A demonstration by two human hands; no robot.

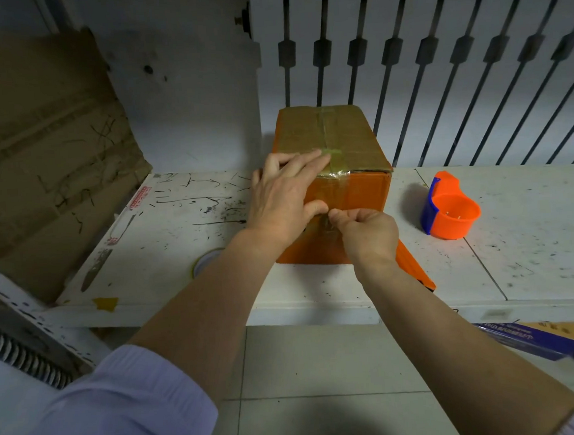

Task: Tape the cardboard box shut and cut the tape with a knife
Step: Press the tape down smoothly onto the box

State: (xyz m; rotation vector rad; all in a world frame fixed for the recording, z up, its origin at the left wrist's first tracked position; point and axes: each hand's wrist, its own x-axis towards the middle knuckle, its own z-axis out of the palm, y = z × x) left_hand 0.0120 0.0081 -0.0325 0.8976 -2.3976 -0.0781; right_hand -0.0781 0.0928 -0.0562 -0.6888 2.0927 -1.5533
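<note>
An orange cardboard box (355, 191) with a brown top stands on the white table (186, 266). A strip of clear tape (334, 165) runs along its top seam and down over the near edge. My left hand (283, 190) lies flat on the box's near top corner, with the fingers pressing the tape. My right hand (365, 231) pinches the tape end against the box's front face, just below my left thumb. A roll of tape (203, 261) lies on the table, mostly hidden under my left forearm. No knife is visible.
An orange and blue tape dispenser (448, 209) sits on the table right of the box. An orange cardboard piece (415, 269) pokes out near the table's front edge. Flattened cardboard (43, 150) leans at the left. A white slatted panel (438, 61) stands behind.
</note>
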